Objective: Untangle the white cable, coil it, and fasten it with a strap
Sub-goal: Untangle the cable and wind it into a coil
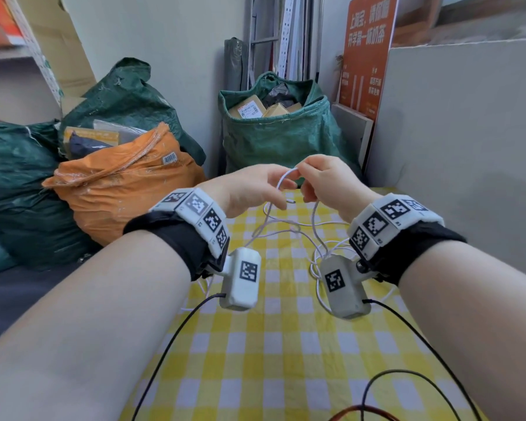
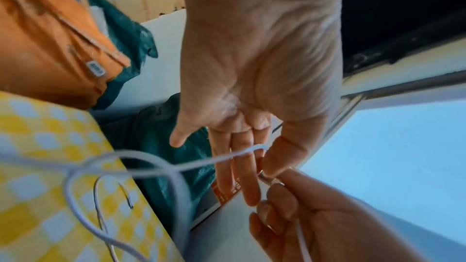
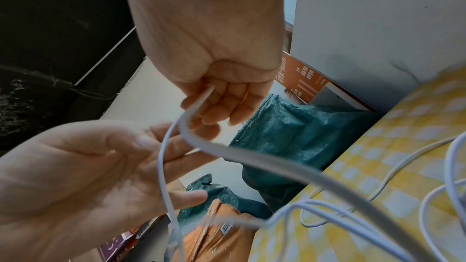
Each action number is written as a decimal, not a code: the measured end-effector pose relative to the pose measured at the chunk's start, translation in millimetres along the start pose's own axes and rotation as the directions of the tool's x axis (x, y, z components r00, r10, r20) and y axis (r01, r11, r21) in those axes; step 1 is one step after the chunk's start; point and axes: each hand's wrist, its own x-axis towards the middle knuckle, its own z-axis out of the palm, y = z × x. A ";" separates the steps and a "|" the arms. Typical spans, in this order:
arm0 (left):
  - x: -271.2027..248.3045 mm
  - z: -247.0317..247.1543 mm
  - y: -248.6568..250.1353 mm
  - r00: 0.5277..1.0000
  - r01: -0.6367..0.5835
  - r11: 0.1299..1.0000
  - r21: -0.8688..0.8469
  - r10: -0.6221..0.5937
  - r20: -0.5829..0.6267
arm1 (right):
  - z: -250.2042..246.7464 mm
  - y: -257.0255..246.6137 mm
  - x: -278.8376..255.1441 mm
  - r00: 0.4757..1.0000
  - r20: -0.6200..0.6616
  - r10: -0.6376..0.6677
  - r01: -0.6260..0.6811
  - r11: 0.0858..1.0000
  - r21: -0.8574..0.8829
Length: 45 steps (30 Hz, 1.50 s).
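The white cable (image 1: pixel 286 174) arches between my two raised hands above the far end of the yellow checked tablecloth (image 1: pixel 286 360). My left hand (image 1: pixel 255 186) keeps its fingers nearly straight and pinches the cable (image 2: pixel 242 152) between thumb and index finger. In the right wrist view my right hand (image 1: pixel 325 183) curls its fingers round the cable (image 3: pixel 196 105). The free end with its metal plug (image 1: pixel 290 202) sticks out just below my left hand. The remaining cable lies in loose tangled loops (image 1: pixel 316 253) on the cloth under my right wrist.
An orange sack (image 1: pixel 119 189) and green woven sacks (image 1: pixel 280 138) of parcels stand beyond the table's far and left edges. A grey board (image 1: pixel 468 147) walls the right side. Black camera wires (image 1: pixel 407 375) trail over the near cloth.
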 end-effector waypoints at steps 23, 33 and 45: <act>8.7 -52.9 -57.3 0.701 -0.031 0.913 -0.407 -0.271 -0.660 | -15.4 40.9 6.9 0.980 -0.081 0.183 -0.189 0.979 -0.073; 3.2 -31.5 -42.4 0.972 0.003 0.893 -0.450 -0.109 -0.209 | 4.6 18.4 2.8 0.992 -0.119 -0.033 -0.015 0.924 -0.383; 1.9 -22.9 -34.0 0.988 0.085 0.960 -0.267 -0.115 -0.099 | 11.7 8.5 4.2 0.959 0.055 -0.279 0.274 0.855 -0.441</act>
